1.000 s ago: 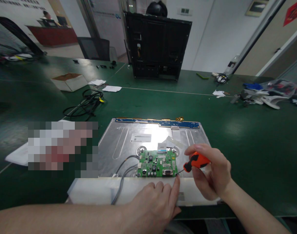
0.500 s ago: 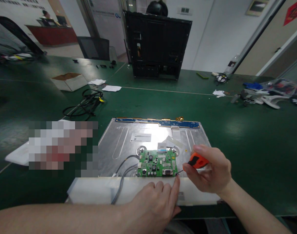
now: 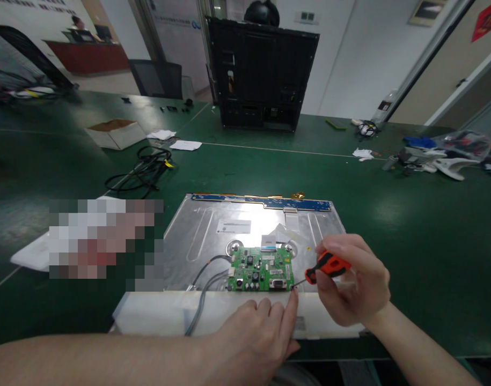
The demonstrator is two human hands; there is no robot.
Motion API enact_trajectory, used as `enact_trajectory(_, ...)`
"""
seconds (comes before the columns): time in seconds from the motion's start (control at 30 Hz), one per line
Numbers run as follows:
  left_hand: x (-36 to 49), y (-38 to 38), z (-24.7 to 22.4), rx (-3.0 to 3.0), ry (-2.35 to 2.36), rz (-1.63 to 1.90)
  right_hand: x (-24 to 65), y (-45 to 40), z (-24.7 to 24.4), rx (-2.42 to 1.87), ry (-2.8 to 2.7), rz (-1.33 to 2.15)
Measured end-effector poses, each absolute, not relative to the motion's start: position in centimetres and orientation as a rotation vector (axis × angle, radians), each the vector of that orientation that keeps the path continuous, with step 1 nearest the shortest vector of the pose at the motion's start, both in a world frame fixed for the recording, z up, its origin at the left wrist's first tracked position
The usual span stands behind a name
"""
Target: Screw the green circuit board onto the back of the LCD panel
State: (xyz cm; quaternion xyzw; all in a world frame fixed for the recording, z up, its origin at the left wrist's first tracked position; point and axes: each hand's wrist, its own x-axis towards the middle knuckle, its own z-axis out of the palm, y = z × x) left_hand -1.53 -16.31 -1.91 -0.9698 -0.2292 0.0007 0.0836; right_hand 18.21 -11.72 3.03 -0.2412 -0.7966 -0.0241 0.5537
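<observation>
In my right hand (image 3: pixel 356 281) is an orange and black screwdriver (image 3: pixel 329 266), gripped by its handle between thumb and fingers. Its thin shaft slants down left to the lower right corner of a green circuit board (image 3: pixel 261 268). My left hand (image 3: pixel 261 327) holds nothing. Its index finger stretches to that same corner beside the screwdriver tip, with the other fingers bent. Any screw under the tip is too small to make out. The board lies on the metal back of a display panel (image 3: pixel 197 230), with grey cables (image 3: pixel 203 305) plugged into its left side.
Coiled black cable (image 3: pixel 143 171) and a white box (image 3: pixel 115 134) lie at the left. A black monitor housing (image 3: pixel 265 75) stands upright at the back. Bagged parts (image 3: pixel 466 145) are at the far right. A pixelated patch hides something on the left.
My right hand has shifted slightly right and its fingers have loosened along the handle, showing more of it. The screwdriver tip and my left index finger stay at the board's corner.
</observation>
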Motion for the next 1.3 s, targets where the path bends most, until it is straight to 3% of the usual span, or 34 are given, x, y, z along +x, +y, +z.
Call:
enact_trajectory(0.6,-1.41,-16.28,-2.04,-2.874,-0.686,-0.064,18.28,-12.05,3.6,-0.608,-1.936,0.004)
enact_trajectory(0.93,-1.52,-16.31,-2.2,-2.889,-0.688,-0.037,17.8,-11.47,3.78,-0.605,-1.909,-0.126)
enact_trajectory(1.3,-1.55,-16.33,-1.94,-2.869,-0.685,-0.064,18.11,-12.21,3.62,-0.619,-1.91,0.082)
